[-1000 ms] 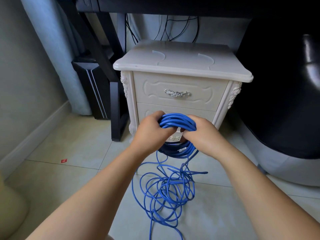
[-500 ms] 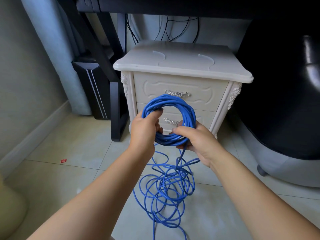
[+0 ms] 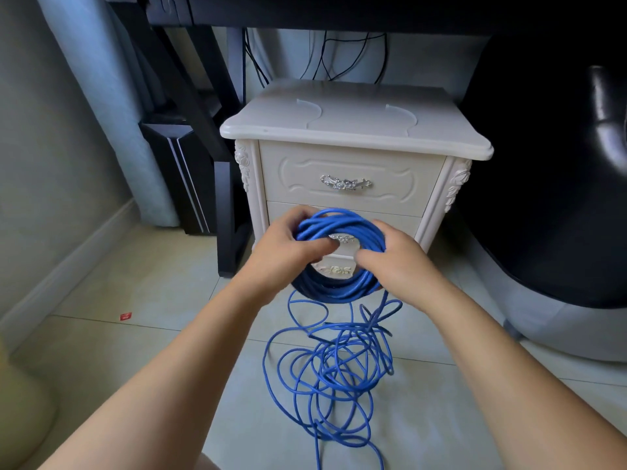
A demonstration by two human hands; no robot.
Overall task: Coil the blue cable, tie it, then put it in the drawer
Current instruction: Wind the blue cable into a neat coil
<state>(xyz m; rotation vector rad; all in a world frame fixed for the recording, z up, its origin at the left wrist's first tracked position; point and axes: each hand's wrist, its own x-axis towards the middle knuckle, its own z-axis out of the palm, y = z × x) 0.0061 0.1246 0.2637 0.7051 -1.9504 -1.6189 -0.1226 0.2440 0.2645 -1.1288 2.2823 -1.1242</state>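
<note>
Nearest, much of the blue cable [image 3: 334, 371] lies loose on the floor [image 3: 135, 334]. Above it, the left hand [image 3: 288, 247] and right hand [image 3: 398, 266] both grip the coil [image 3: 342, 221]; I would lay each new loop evenly, without twists. Behind, the drawer [image 3: 390, 193] is closed.

1. A person's left hand [image 3: 288, 252] and right hand [image 3: 397, 266] grip opposite sides of a coiled blue cable [image 3: 342, 223], fingers curled round its loops.
2. Below the hands, the cable's uncoiled length [image 3: 336, 368] lies in a loose tangle on the tiled floor [image 3: 152, 283].
3. Just beyond the hands stands a cream nightstand [image 3: 356, 130], its upper drawer [image 3: 390, 171] shut, a silver handle [image 3: 345, 182] at its centre.
4. Well left of the left hand, a small red scrap [image 3: 125, 316] lies on the tiles.
</note>
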